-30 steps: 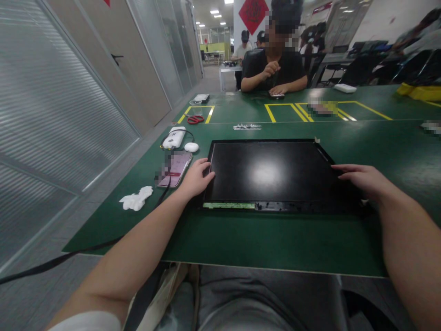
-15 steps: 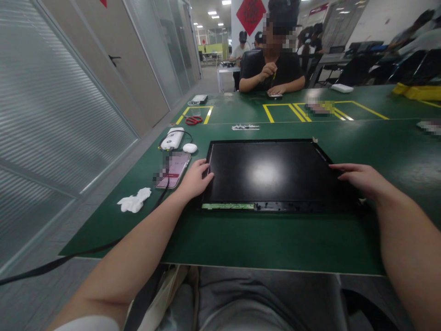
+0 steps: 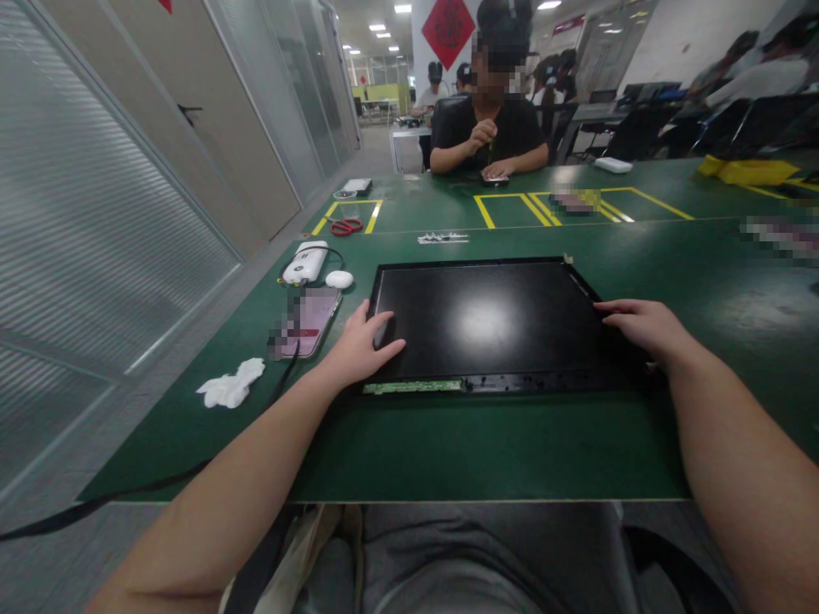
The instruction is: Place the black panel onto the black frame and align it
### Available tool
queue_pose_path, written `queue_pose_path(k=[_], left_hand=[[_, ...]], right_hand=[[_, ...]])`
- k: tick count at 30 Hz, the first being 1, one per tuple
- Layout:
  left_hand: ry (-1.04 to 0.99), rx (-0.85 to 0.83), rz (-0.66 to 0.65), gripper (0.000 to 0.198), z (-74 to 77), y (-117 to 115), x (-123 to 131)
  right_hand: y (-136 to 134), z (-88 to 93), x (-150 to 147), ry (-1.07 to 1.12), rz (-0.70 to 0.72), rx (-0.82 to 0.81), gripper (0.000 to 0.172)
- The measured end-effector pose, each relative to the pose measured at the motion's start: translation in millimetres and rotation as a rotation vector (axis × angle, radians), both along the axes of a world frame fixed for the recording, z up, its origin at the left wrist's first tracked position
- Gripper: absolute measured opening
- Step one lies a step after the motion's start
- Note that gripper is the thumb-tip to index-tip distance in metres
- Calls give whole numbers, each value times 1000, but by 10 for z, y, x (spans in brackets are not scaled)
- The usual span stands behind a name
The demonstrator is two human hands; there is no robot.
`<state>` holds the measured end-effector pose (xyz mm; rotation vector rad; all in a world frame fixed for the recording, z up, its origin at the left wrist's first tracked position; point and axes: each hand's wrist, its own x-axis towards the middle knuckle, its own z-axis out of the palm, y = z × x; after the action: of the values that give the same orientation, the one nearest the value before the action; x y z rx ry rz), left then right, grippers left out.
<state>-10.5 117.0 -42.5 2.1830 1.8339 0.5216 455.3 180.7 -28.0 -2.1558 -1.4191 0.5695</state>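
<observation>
While the room (image 3: 374, 152) runs back past a glass partition (image 3: 70, 213) on the left, the green surface (image 3: 486, 452) spreads below, marked with yellow tape (image 3: 502, 196) toward its far side, where another person (image 3: 519, 124) in a dark top sits. On it, straight ahead of the wearer, a black screen panel (image 3: 435, 341) lies flat and face up, its long axis running crosswise, with a green strip (image 3: 413, 387) along its near edge. The left hand (image 3: 362, 345) and the right hand (image 3: 646, 328) are equally near, each touching one short side: the left lies open, thumb spread onto the face; the right has thumb and fingers at the edge, and whether it grips cannot be told. Left of the panel lie a phone (image 3: 320, 314), a crumpled white scrap (image 3: 234, 385) and a rounded white case (image 3: 339, 280)
</observation>
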Motion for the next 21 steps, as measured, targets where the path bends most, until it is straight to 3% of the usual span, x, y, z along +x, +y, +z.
queue_pose_path(k=[5, 12, 21], left_hand=[[-6, -35, 13, 73, 39, -25, 21], [-22, -37, 75, 61, 24, -29, 105], [-1, -28, 92, 56, -14, -7, 109]], right_hand=[[14, -50, 22, 4, 11, 3, 35], [38, -132, 54, 216, -60, -1, 46], [75, -158, 98, 273, -62, -22, 50]])
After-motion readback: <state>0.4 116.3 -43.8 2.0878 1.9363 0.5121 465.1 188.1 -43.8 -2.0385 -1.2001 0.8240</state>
